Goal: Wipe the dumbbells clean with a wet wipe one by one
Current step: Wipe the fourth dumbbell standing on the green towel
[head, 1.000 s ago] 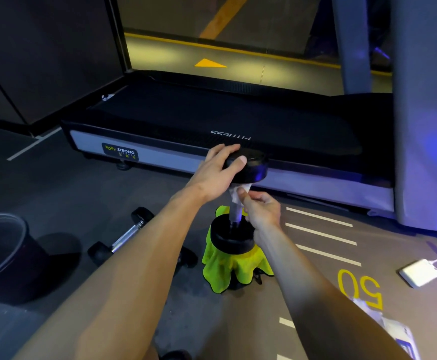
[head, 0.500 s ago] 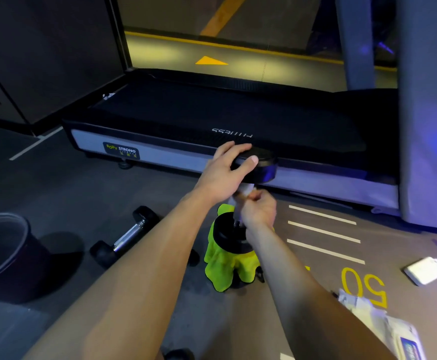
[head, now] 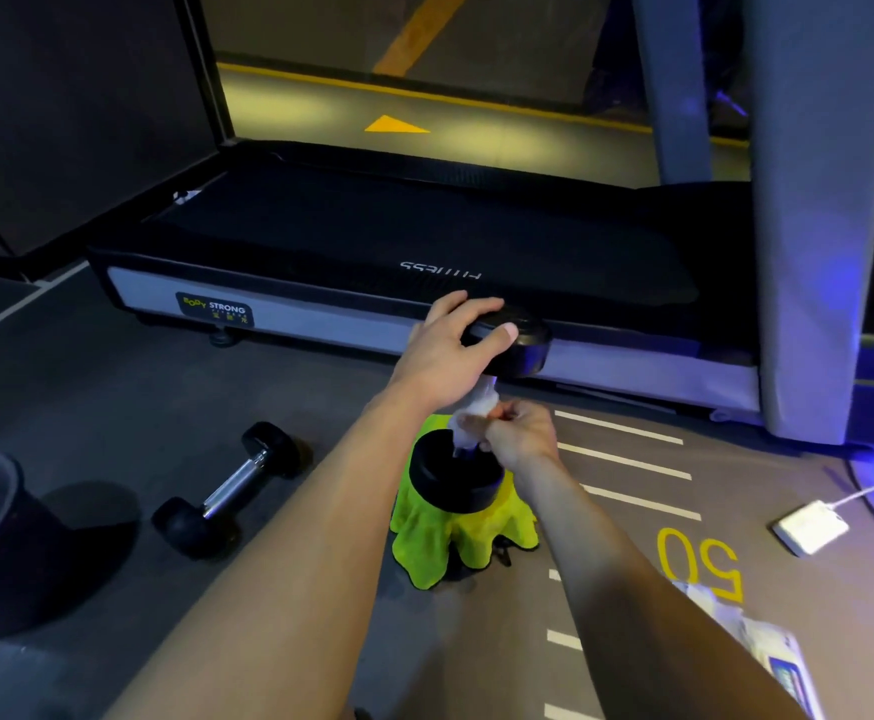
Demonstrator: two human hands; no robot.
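Grey floor (head: 112, 407) with white stripes (head: 627, 459) and a yellow "50" (head: 700, 563) — a black treadmill (head: 398, 231) lies across it, a grey padded pillar (head: 819, 226) stands right, dark wall panels (head: 71, 111) left, blue light lower right.

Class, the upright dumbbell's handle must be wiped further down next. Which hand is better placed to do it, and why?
The right hand: its fingers already pinch the wet wipe against the upright dumbbell handle. The left hand grips the top head, steadying it.
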